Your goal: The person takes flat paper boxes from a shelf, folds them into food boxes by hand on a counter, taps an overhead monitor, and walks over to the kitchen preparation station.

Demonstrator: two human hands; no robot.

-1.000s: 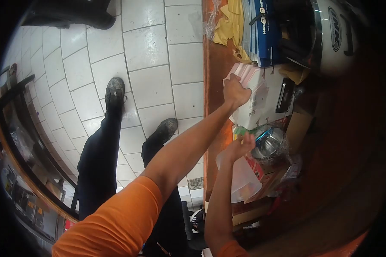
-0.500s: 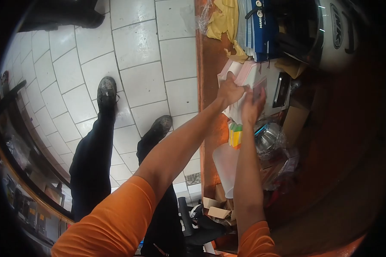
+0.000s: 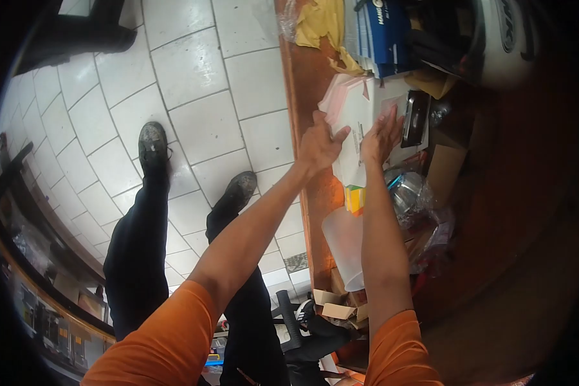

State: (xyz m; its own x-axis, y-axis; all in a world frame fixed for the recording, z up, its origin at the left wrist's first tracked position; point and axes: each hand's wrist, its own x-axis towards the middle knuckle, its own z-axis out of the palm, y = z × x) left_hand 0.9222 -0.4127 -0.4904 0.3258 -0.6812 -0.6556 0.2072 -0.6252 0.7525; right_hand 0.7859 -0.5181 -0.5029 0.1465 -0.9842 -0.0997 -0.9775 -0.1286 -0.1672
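Touching white stack (image 3: 352, 145) near table edge (image 3: 289, 77)

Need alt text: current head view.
A person's left hand and right hand on a white-and-pink paper stack, atop a brown counter; nearby, a helmet and shiny metal item in clear plastic.

A reddish-brown tabletop (image 3: 307, 80) is being occupied by crumpled yellow material (image 3: 320, 24), a blue-and-white stack (image 3: 389, 35), a pink-and-white stack (image 3: 352, 145) and a translucent container (image 3: 345, 248); a plastic-wrapped metallic object (image 3: 408, 193) is also being supported, near the pink-and-white stack.
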